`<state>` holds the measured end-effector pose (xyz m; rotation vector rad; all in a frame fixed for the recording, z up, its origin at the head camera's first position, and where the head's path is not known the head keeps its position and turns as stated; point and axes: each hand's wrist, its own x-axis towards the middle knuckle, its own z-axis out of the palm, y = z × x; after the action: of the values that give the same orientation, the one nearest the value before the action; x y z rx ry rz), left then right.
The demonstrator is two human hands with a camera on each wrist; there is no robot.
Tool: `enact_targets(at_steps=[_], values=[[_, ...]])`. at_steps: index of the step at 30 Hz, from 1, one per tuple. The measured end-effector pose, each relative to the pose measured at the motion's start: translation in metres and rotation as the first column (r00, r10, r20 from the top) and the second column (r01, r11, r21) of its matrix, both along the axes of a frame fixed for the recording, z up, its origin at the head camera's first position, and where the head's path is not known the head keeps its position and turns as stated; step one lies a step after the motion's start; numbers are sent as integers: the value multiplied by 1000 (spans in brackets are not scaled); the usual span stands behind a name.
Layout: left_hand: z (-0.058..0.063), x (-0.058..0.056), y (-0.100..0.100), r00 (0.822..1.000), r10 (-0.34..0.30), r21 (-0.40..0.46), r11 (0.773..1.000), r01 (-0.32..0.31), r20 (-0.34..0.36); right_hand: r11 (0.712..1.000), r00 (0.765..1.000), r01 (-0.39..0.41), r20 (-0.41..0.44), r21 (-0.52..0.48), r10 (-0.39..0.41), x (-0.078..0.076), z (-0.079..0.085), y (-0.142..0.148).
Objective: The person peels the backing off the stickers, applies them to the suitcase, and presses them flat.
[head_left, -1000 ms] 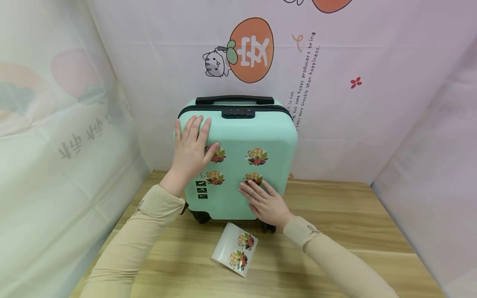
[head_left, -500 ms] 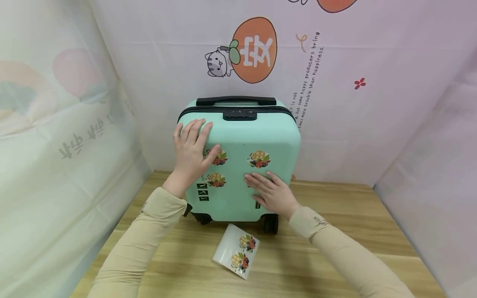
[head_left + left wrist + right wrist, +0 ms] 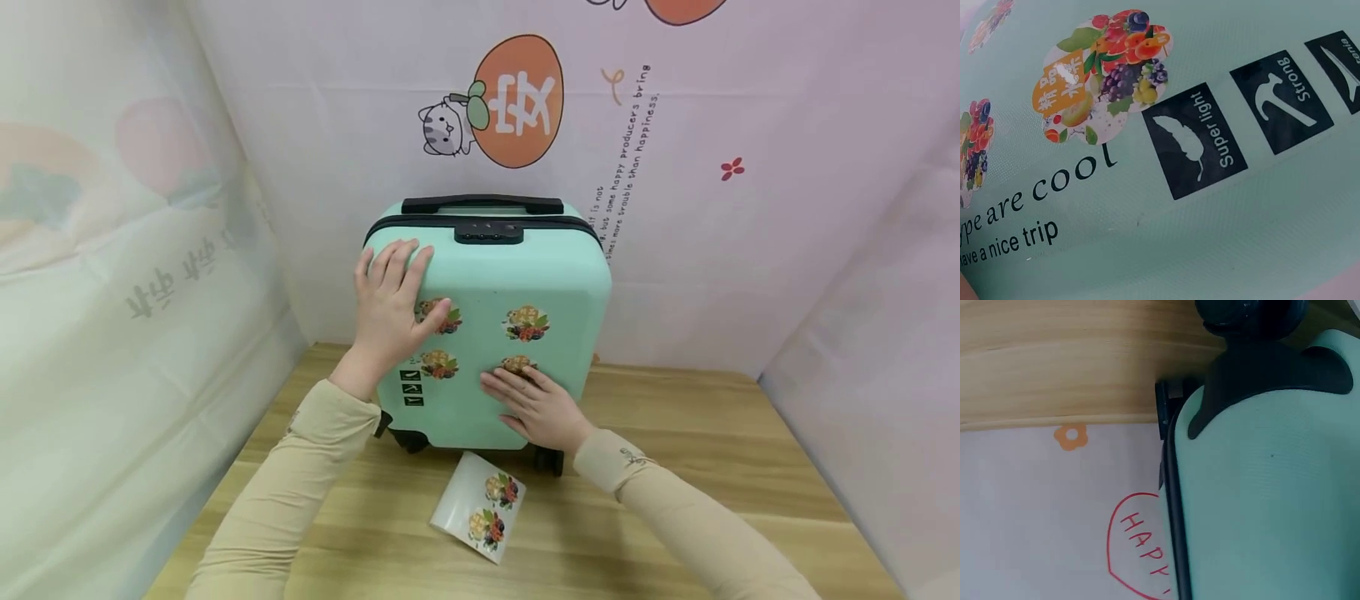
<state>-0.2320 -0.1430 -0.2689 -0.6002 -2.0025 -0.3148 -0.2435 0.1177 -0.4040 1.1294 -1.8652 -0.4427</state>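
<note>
A mint-green suitcase [image 3: 480, 275] stands upright on the wooden table, its black handle [image 3: 482, 202] on top. My left hand [image 3: 390, 312] rests spread on its upper left front, the thumb over part of a fruit sticker [image 3: 448, 320]. Flat fingers of my right hand [image 3: 542, 408] lie on the lower right front, overlapping the bottom of another fruit sticker [image 3: 517, 364]. One more sticker [image 3: 527, 323] sits above that hand. In the left wrist view a fruit sticker [image 3: 1107, 75] lies beside printed lettering and black labels [image 3: 1196, 140].
A curled sticker sheet [image 3: 480, 507] with two fruit stickers lies on the wooden table [image 3: 675, 467] before the suitcase. Printed cloth [image 3: 675, 250] hangs close behind it and at both sides. Black wheels [image 3: 549, 461] show under the suitcase.
My right hand shifts up and right over the lower right sticker, covering it, then back down and left, showing its upper part again. My left hand stays on the suitcase's upper left.
</note>
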Motion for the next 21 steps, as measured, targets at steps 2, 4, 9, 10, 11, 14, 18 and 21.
enact_targets(at_steps=[2, 4, 9, 10, 11, 14, 18, 21], values=[[0, 0, 0, 1000, -2, -13, 1000, 2, 6, 1000, 1000, 6, -4, 14, -6, -1, -3, -2], [0, 1, -1, 1000, -13, -16, 1000, 13, 6, 999, 999, 27, -24, 26, -26, -2, -3, -4], [-1, 3, -1, 998, -69, 16, 997, 69, -9, 996, 995, 90, -54, 13, -89, -1, 4, 0], [-2, 3, -1, 997, -78, 24, 997, 79, -13, 995, 994, 95, -47, -1, -95, -1, 6, 2], [-2, 3, 0, 996, -85, 29, 996, 85, -16, 995, 994, 99, -37, -18, -100, -1, 9, 4], [-2, 2, 0, 996, -92, 40, 995, 93, -21, 991, 994, 108, -14, -83, -110, 0, 16, 9], [-2, 2, 1, 997, -79, 40, 996, 80, -25, 981, 994, 109, -2, -163, -110, 0, 21, 14], [-2, 1, 2, 998, -56, 33, 998, 57, -29, 984, 996, 95, 14, -149, -94, 0, 17, 13]])
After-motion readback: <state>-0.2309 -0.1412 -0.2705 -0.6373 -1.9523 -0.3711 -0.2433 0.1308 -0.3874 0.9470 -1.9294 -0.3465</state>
